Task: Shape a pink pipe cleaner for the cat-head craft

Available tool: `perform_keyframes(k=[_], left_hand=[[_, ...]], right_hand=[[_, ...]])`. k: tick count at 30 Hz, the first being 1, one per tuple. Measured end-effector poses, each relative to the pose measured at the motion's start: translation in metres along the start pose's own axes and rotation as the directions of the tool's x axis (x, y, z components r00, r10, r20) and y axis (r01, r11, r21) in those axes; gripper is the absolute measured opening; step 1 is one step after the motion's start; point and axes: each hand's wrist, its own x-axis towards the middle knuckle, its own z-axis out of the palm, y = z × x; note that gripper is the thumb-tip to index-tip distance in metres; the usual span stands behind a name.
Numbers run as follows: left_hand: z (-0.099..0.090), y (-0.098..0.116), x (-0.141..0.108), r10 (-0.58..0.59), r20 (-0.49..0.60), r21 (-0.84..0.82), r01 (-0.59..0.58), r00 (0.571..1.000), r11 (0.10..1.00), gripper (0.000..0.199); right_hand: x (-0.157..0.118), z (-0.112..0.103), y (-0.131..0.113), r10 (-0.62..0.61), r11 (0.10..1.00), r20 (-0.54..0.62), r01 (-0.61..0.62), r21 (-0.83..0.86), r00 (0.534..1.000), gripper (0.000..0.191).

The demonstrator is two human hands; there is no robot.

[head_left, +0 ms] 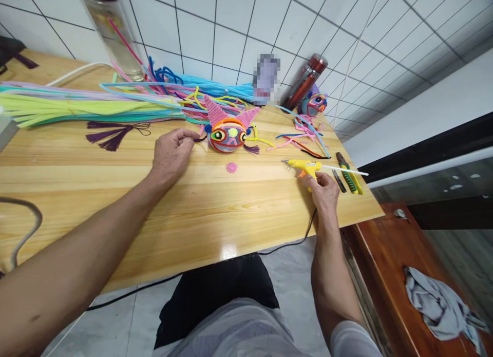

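Note:
My left hand [175, 154] is closed, its fingers pinching a dark purple tassel [201, 139] at the side of a small animal-face ornament [228, 137]. The ornament has pink pointed ears, round yellow-and-black eyes and blue pompoms; it rests on the table. On its other side hangs a matching purple tassel [252, 149]. Just in front lies a pink coil [231, 167]. My right hand [325, 192] grips the handle of a yellow glue gun [304, 165], its nozzle pointing left and a white glue stick [346, 170] sticking out behind.
Bundled pipe cleaners [88, 108] lie along the back of the wooden table [192, 208]. A second ornament [313, 105], a red flask [306, 82] and a glass bottle [115, 38] stand there too. Pliers [348, 176] and a cutter [339, 181] lie at right. The gun's black cord [304, 240] passes the front edge.

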Motion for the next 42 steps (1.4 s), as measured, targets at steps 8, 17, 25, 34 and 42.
perform_keyframes(k=[8, 17, 25, 34, 42], left_hand=[[0.000, -0.001, 0.001, -0.006, -0.006, -0.016, 0.006, 1.000, 1.000, 0.039], [0.001, -0.001, 0.001, -0.004, -0.020, -0.009, 0.004, 1.000, 1.000, 0.038], [0.001, -0.003, 0.002, 0.029, -0.019, -0.026, -0.029, 0.999, 0.999, 0.034], [0.000, 0.001, 0.001, 0.031, -0.026, -0.009, -0.031, 0.999, 0.999, 0.042], [0.000, 0.001, 0.000, -0.005, -0.020, -0.013, 0.005, 1.000, 1.000, 0.042]], right_hand=[[-0.003, -0.001, 0.003, -0.013, 1.000, 0.006, 0.013, -0.011, 1.000, 0.056], [-0.002, 0.001, -0.001, -0.029, 0.999, 0.001, 0.029, -0.037, 1.000, 0.058], [-0.003, 0.001, -0.002, -0.018, 0.999, -0.017, 0.017, -0.043, 1.000, 0.055], [0.000, -0.007, 0.000, 0.067, 0.992, -0.140, -0.051, 0.118, 0.988, 0.046], [0.008, -0.030, 0.012, 0.140, 0.981, -0.286, -0.094, 0.167, 0.948, 0.033]])
